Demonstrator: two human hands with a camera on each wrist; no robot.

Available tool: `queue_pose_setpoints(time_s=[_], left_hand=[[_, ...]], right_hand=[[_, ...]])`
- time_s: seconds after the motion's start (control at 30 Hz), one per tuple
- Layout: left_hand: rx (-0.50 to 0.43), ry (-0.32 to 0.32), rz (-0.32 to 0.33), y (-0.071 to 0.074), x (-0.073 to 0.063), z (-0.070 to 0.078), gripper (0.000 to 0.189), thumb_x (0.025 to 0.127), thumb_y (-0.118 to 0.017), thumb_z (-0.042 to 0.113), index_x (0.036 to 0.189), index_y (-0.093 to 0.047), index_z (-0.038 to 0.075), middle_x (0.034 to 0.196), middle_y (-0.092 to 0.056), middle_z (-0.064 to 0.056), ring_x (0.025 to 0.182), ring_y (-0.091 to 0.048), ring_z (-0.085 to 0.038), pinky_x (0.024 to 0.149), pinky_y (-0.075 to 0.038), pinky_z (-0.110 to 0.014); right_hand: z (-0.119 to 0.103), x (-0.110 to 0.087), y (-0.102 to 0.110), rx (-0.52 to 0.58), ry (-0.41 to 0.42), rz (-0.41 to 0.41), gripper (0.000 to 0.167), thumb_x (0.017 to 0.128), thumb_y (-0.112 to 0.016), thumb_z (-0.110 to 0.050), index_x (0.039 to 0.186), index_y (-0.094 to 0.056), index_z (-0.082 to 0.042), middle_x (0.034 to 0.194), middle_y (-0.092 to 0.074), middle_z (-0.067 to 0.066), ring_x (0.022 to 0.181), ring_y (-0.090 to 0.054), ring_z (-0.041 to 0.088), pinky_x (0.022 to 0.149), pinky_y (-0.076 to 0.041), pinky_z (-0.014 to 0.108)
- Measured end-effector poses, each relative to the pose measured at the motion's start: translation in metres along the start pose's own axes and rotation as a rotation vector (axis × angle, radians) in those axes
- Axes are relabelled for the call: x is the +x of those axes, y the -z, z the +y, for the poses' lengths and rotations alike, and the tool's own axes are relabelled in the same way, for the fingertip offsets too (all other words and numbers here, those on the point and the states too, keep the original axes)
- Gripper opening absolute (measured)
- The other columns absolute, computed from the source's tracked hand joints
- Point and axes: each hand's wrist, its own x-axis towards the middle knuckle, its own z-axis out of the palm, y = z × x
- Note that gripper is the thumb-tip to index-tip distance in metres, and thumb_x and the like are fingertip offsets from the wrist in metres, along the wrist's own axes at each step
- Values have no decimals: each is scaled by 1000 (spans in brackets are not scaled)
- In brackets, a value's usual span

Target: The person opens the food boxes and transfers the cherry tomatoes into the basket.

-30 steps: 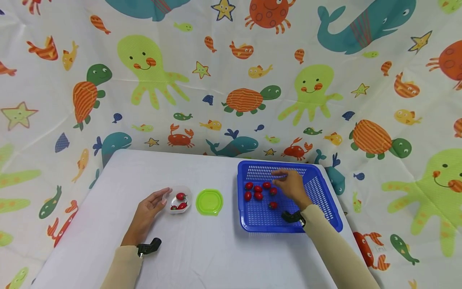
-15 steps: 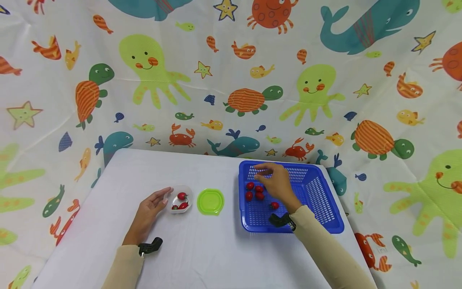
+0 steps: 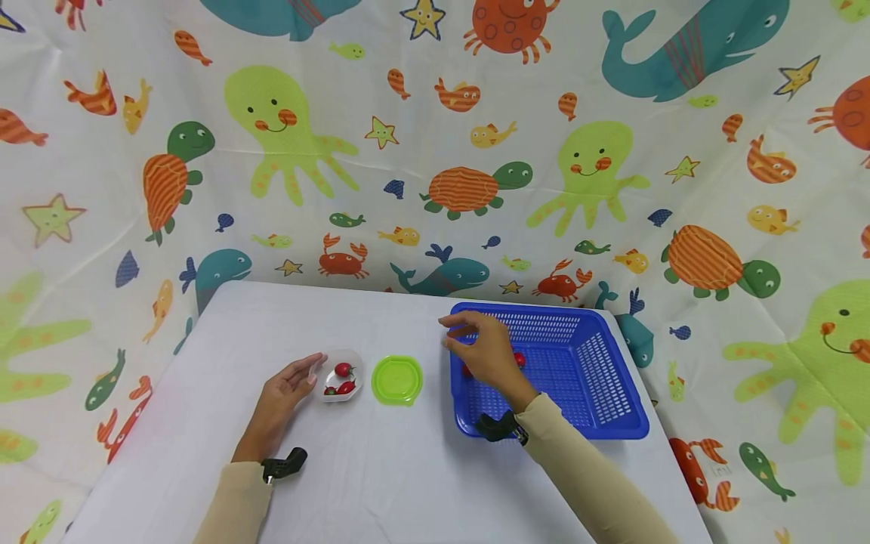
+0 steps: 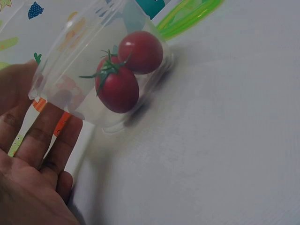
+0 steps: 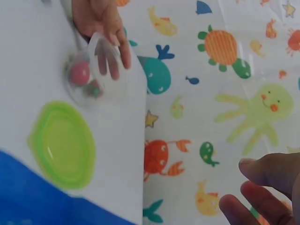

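My left hand (image 3: 285,393) touches the side of a clear plastic container (image 3: 355,364), its fingers stretched out along the wall. Inside lie a few cherry tomatoes (image 3: 344,369); two (image 4: 117,89) show in the left wrist view, one with a green stem. My right hand (image 3: 485,349) hovers over the left side of a blue basket (image 3: 605,370), its fingers bent loosely and thumb apart. Nothing shows between those fingers (image 5: 234,208) in the right wrist view. Tomatoes (image 3: 519,360) in the basket are mostly hidden by this hand.
A bright green lid (image 3: 397,380) lies on the white table (image 3: 381,468), between container and basket. Behind rises a hanging cloth (image 3: 408,113) printed with sea animals. The table's back edge runs just behind the basket.
My right hand has moved left across the basket, from its middle to its left rim, and now covers most of the tomatoes. My left hand and the container have stayed put.
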Motion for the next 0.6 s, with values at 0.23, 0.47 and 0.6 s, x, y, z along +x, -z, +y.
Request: queue_pose_setpoints(time_s=[0.23, 0.47, 0.6], left_hand=[[-6, -6, 2, 0, 0, 0, 55, 110, -60, 37, 161, -47, 21, 168, -48, -4, 161, -35, -18, 108, -39, -4], [-13, -6, -4, -1, 1, 0, 54, 110, -60, 36, 161, -47, 21, 168, -48, -4, 160, -36, -17, 108, -39, -4], [-7, -2, 1, 0, 0, 1, 55, 110, -60, 36, 161, -47, 21, 168, -47, -4, 161, -35, -20, 108, -39, -4]], right_hand=[[-8, -2, -22, 53, 32, -21, 31, 94, -83, -14, 124, -78, -21, 124, -77, -1, 111, -76, 22, 83, -67, 37], [-17, -3, -40, 103, 38, -41, 33, 94, -83, -13, 126, -78, -21, 123, -78, 1, 111, -77, 22, 84, -67, 38], [-20, 0, -52, 101, 40, -56, 34, 94, -82, -14, 127, -77, -21, 125, -78, -1, 111, -77, 20, 86, -66, 36]])
